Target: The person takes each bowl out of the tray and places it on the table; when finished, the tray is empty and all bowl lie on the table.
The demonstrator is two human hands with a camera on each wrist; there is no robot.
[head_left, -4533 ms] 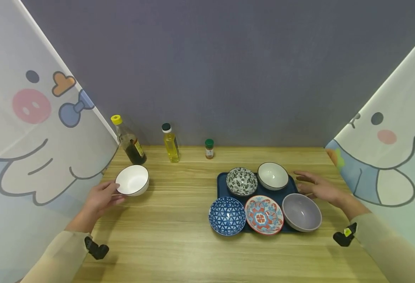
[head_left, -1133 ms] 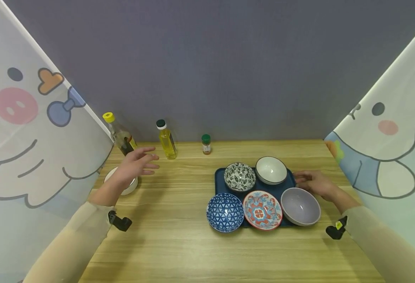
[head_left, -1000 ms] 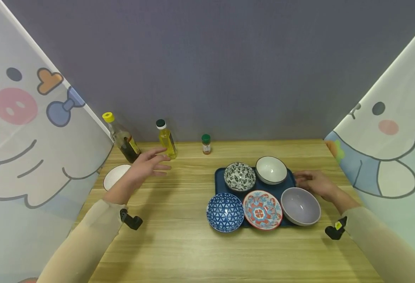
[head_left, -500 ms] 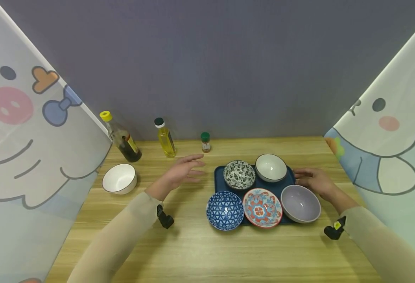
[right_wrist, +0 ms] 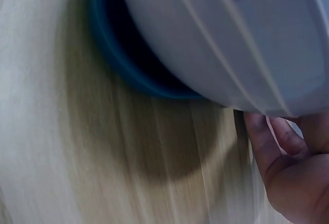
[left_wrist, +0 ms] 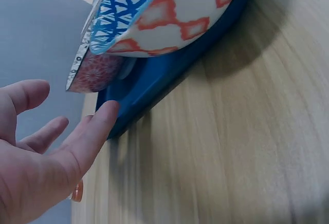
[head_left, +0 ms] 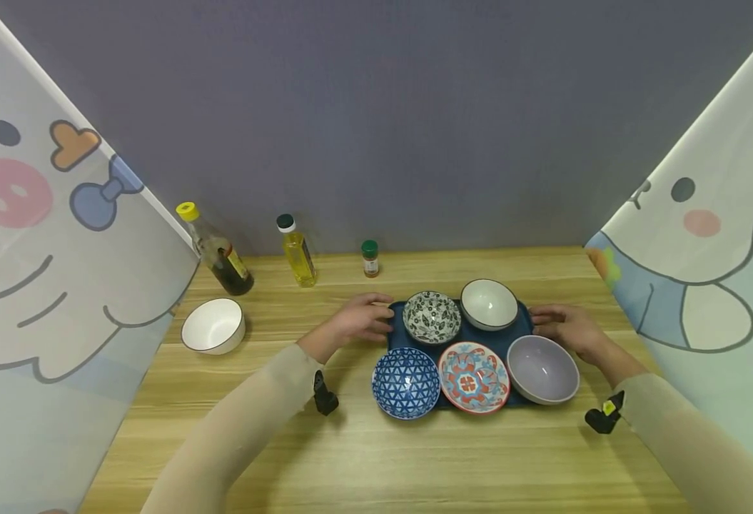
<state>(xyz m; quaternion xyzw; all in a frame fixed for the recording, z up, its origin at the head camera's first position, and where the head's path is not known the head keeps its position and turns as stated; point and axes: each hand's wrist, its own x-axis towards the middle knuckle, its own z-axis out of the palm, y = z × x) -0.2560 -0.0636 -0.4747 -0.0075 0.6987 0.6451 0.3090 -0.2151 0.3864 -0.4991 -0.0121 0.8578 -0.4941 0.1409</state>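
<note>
A dark blue tray (head_left: 397,330) carries several bowls on the wooden table. My left hand (head_left: 362,319) reaches the tray's left edge; in the left wrist view its fingers (left_wrist: 87,139) are spread, one fingertip overlapping the tray corner. At the opposite edge is my right hand (head_left: 569,330), fingers extended towards the rim, their tips partly hidden behind the lavender bowl (right_wrist: 221,39) in the right wrist view. Also on the tray are a blue triangle-patterned bowl (head_left: 406,383), a red-and-blue patterned bowl (head_left: 474,378), a black-and-white leaf-patterned bowl (head_left: 432,318) and a white bowl (head_left: 489,305).
Another white bowl (head_left: 213,326) stands alone at the left. Along the back wall are a dark sauce bottle (head_left: 230,268) with a yellow cap, an oil bottle (head_left: 299,255) and a green-capped spice jar (head_left: 370,258). Printed curtains (head_left: 684,235) flank the table.
My left hand has let go of the lone white bowl, now further left in view, and moved right to the tray's left edge. The right hand has come in to the tray's right edge.
</note>
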